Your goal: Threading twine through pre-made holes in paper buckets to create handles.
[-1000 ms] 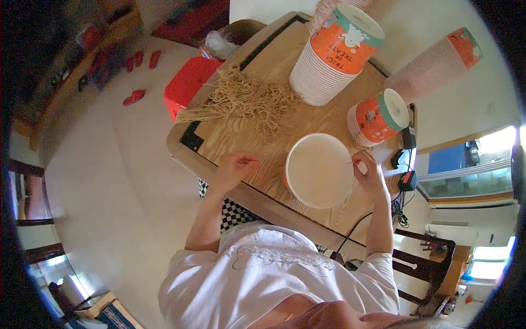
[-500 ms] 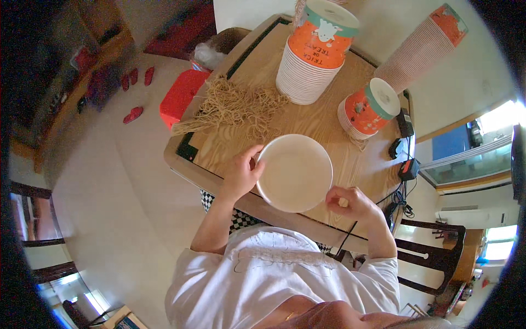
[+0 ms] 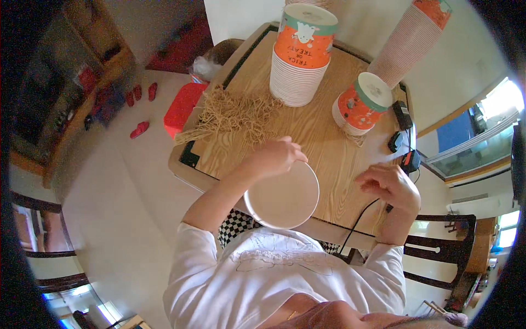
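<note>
A white round paper bucket is at the table's near edge, in front of my chest, its open mouth facing up toward me. My left hand is closed over the far side of its rim, fingers bent and partly hidden. To the right, my right hand hovers over the table, apart from the bucket, with its fingers loosely bent and nothing visible in them. A loose tangle of tan twine lies beyond my left hand. Farther back stands a tall stack of orange, green and white paper buckets.
A shorter bucket stack stands right of the tall one, and a long leaning stack is behind it. Black adapters and cables line the table's right edge. A red stool stands left; a dark chair is right.
My left hand has shifted from the bucket's left side to its far rim, and the bucket has come nearer to me. My right hand has moved right, away from the bucket.
</note>
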`<state>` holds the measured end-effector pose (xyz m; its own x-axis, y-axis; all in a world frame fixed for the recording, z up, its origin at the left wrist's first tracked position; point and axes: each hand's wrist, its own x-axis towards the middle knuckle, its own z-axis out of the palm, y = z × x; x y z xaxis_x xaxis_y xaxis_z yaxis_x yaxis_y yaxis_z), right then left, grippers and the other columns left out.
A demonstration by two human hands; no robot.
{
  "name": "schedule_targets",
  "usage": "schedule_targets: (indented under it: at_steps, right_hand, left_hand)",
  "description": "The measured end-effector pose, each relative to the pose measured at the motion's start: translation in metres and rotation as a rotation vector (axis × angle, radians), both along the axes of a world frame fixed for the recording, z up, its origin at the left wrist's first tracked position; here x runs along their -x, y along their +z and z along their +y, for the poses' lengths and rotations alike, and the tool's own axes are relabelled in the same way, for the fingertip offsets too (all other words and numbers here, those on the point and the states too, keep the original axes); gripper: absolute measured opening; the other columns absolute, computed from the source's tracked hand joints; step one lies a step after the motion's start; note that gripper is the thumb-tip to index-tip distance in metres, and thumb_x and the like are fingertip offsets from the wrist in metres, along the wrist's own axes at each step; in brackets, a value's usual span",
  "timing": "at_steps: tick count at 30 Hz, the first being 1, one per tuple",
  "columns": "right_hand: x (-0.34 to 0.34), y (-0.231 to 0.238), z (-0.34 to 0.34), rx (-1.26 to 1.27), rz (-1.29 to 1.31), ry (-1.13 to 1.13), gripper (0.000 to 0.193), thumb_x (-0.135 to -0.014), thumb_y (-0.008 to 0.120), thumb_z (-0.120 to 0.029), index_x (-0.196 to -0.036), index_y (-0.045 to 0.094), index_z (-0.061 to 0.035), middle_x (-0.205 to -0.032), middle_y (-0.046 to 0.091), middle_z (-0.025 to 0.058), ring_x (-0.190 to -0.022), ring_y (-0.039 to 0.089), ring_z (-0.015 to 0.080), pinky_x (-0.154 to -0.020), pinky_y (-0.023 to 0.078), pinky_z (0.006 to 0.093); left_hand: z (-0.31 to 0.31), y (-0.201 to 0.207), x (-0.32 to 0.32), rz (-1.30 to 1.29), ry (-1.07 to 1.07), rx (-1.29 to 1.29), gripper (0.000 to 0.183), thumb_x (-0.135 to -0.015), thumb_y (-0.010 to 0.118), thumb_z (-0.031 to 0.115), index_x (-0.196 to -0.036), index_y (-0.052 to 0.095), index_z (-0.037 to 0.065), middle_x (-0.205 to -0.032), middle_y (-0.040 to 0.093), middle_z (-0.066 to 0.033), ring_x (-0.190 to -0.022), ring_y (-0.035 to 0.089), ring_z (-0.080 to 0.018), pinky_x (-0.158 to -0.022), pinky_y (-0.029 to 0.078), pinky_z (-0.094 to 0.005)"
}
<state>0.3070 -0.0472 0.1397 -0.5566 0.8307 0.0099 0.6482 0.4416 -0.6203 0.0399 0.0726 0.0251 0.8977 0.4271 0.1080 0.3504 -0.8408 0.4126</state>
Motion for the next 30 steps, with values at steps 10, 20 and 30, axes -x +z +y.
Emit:
schedule_targets:
  at_steps: [10,20,30]
  right_hand:
    - [0.032,-0.032,0.021,-0.288,0.094,-0.101,0.013,-0.073,0.064,0.002,-0.085,0.06,-0.0017,-0.073,0.059,0.0088,-0.063,0.058,0.0222,-0.054,0.045,0.0306]
    - [0.034,-0.041,0.012,-0.385,0.275,-0.342,0.011,-0.071,0.066,0.004,-0.081,0.063,-0.0005,-0.069,0.059,0.007,-0.058,0.054,0.0148,-0.049,0.041,0.0247]
    - [0.018,-0.037,0.014,-0.454,0.35,-0.502,0.012,-0.067,0.067,0.002,-0.079,0.062,-0.0001,-0.067,0.057,0.0082,-0.059,0.054,0.0208,-0.049,0.04,0.029]
  left_hand:
    - [-0.026,0.02,0.041,-0.711,0.512,0.285,0.013,-0.084,0.06,0.008,-0.096,0.064,0.003,-0.088,0.065,-0.0074,-0.084,0.061,-0.0174,-0.076,0.047,-0.0291]
    - [-0.105,-0.007,0.123,-0.44,0.726,0.729,0.022,-0.076,0.07,0.014,-0.095,0.066,0.004,-0.087,0.064,-0.0031,-0.08,0.057,-0.0103,-0.072,0.044,-0.0249]
    - [-0.095,-0.02,0.125,-0.205,0.813,0.759,0.01,-0.077,0.065,0.006,-0.085,0.066,0.001,-0.082,0.064,-0.0047,-0.076,0.059,-0.0122,-0.069,0.047,-0.0257]
